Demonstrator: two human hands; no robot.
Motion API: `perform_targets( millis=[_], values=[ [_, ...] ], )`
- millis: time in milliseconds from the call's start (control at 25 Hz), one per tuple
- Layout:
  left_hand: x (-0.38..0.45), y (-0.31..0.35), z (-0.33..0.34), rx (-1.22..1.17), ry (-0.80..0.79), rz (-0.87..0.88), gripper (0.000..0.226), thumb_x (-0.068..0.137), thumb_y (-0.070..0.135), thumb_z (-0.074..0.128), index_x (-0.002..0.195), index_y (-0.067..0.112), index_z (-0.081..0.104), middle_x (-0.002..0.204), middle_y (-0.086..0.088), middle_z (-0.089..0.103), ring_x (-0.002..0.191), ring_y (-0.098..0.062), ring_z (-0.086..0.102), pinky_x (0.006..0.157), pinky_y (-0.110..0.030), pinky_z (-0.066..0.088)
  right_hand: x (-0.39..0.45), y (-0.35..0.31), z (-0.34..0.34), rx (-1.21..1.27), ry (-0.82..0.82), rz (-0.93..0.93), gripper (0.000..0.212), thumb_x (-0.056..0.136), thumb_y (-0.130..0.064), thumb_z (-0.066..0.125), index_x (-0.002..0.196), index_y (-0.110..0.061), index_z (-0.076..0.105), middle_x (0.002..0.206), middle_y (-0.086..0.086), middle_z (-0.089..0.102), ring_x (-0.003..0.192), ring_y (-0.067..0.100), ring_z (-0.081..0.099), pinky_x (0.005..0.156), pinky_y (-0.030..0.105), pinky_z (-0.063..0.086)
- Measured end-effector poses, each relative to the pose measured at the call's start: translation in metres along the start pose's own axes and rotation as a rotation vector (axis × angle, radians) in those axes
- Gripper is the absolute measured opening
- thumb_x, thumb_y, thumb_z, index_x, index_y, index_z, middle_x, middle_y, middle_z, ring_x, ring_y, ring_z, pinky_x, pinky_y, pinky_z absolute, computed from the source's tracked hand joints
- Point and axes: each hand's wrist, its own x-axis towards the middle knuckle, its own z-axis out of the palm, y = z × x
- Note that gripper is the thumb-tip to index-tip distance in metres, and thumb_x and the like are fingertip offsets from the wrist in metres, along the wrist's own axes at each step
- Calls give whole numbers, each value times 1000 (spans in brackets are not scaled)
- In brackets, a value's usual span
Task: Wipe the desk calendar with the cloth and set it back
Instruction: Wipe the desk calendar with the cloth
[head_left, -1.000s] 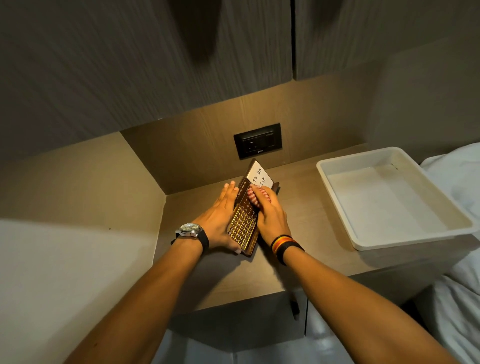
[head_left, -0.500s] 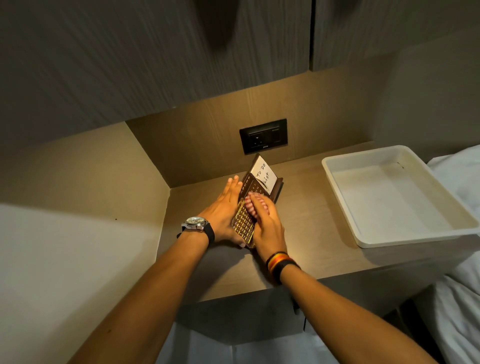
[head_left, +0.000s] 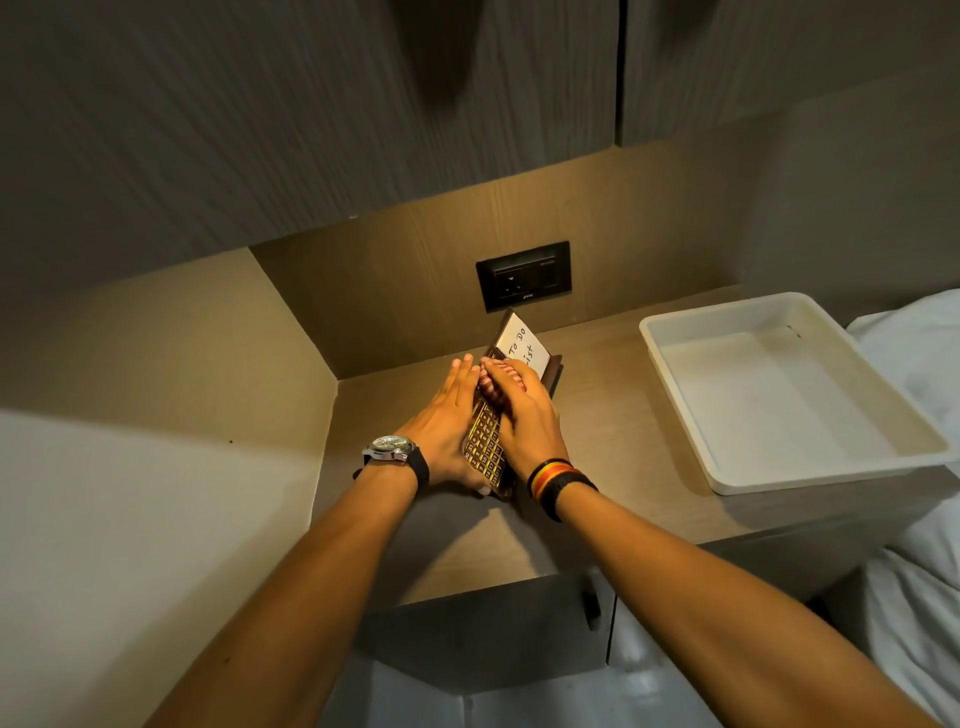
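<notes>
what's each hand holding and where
Left hand braces the calendar along its left edge. Right hand presses the cloth onto its face.

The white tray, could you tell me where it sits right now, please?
In the head view, the white tray sits on the right end of the wooden counter, right of the desk calendar and both hands, beside the bedding.

A wood-grain shelf (head_left: 613, 415) sits in a recessed nook, lit warmly from under dark grained overhead cabinets (head_left: 311, 104). A black wall socket (head_left: 523, 275) is set in the wooden back panel. A plain beige wall (head_left: 130, 467) runs along the left. White bedding (head_left: 914, 597) lies at the right edge, beside the shelf.
</notes>
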Motion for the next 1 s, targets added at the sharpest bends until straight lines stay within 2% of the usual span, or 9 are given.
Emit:
perform_targets(
  millis=[80, 240, 400, 560, 680, 840, 920, 1000],
  values=[
    [0, -3, 1, -25, 6, 0, 166, 45, 52, 99, 161, 15, -14, 170, -7, -19, 155, -23, -17, 127, -38, 5, -2, 5, 0, -25, -41, -85, 64, 88, -16, 43, 150, -32, 48, 152, -1, 44, 140, 20, 44, 118, 37, 38],
    [2, -1, 4, 1, 8, 14, 165, 47, 52, 99, 161, 14, -14, 169, -6, -21, 155, -21, -19, 123, -33, 1, 19, 14, -2, -8, 38, 110, 74, 91, 10, 49, 150, -33, 48, 150, -2, 44, 142, 20, 42, 118, 42, 41],
    [0, -3, 6, -22, 21, 5, 166, 46, 54, 99, 160, 16, -16, 170, -7, -20, 155, -23, -19, 126, -37, 5, 22, 0, 13, 12, 57, 16, 73, 91, 7, 50, 149, -38, 46, 148, -5, 45, 141, 18, 44, 113, 33, 37],
    [4, -4, 8, 9, 6, 1, 168, 44, 54, 99, 160, 13, -14, 170, -9, -21, 155, -24, -20, 127, -39, 5, 19, 15, 6, -13, 68, 160, 70, 93, 6, 47, 150, -34, 48, 148, -2, 44, 137, 22, 48, 113, 42, 45],
    [3, -3, 8, -2, 14, -7, 167, 44, 53, 99, 160, 15, -15, 170, -8, -20, 155, -23, -19, 128, -42, 6, -2, 14, 2, 17, 40, 183, 68, 94, 6, 47, 150, -33, 49, 152, -2, 41, 139, 21, 47, 114, 43, 45],
    [1, 2, 6, 15, 0, -7, 167, 44, 54, 99, 161, 14, -14, 170, -8, -19, 156, -24, -17, 128, -42, 6, -36, 5, -6, 63, -55, 91, 68, 94, 5, 52, 152, -30, 49, 156, 1, 40, 144, 18, 41, 118, 39, 41],
    [3, 6, 3, 58, -1, -3, 166, 44, 57, 98, 161, 13, -12, 170, -9, -18, 156, -24, -18, 128, -40, 1, -25, 0, -26, 83, -20, 89, 68, 94, 9, 49, 151, -28, 52, 153, 3, 44, 140, 14, 43, 118, 38, 41],
    [-2, 13, 0, 123, 20, -6, 164, 46, 69, 91, 161, 13, -12, 170, -8, -18, 156, -25, -18, 126, -39, -7, -6, -12, -61, 83, 69, 76, 68, 92, 10, 48, 151, -24, 53, 151, 5, 47, 135, 14, 48, 115, 28, 42]
  ],
)
